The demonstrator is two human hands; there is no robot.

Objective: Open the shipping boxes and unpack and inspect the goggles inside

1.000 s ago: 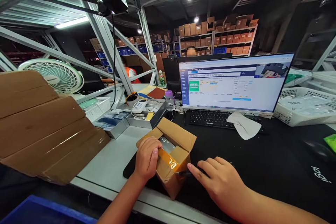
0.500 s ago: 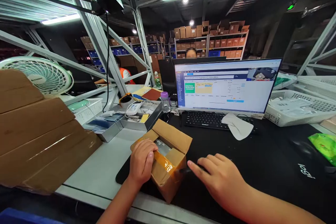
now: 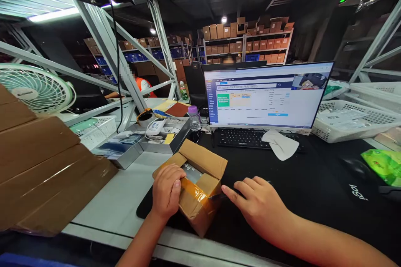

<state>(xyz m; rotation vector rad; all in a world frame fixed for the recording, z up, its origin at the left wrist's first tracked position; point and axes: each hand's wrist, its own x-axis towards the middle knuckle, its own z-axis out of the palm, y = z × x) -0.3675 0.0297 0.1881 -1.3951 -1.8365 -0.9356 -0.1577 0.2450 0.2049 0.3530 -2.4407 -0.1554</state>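
An open cardboard box (image 3: 200,215) rests on the black desk mat, two flaps raised and a strip of shiny brown tape (image 3: 198,193) across its near side. Inside lies a grey packet (image 3: 191,172) with pale lettering. My left hand (image 3: 167,190) grips the box's left side, its fingers over the flap and tape. To the right of the box, my right hand (image 3: 258,200) is closed round a slim dark cutter (image 3: 215,196), index finger stretched along it. Its tip reaches the tape at the box's right corner; most of the handle is hidden under the hand.
Behind the box stand a keyboard (image 3: 242,139), a white cloth-like sheet (image 3: 281,145) and a monitor (image 3: 257,104). Large cartons (image 3: 40,171) and a fan (image 3: 34,89) are at left. A grey tray (image 3: 166,144) holds small items. A white basket (image 3: 354,121) stands at right. Another person sits beyond.
The cutter's tip has shifted slightly up and is now against the tape at the box's corner. The view has shifted a little; my left hand keeps its hold.
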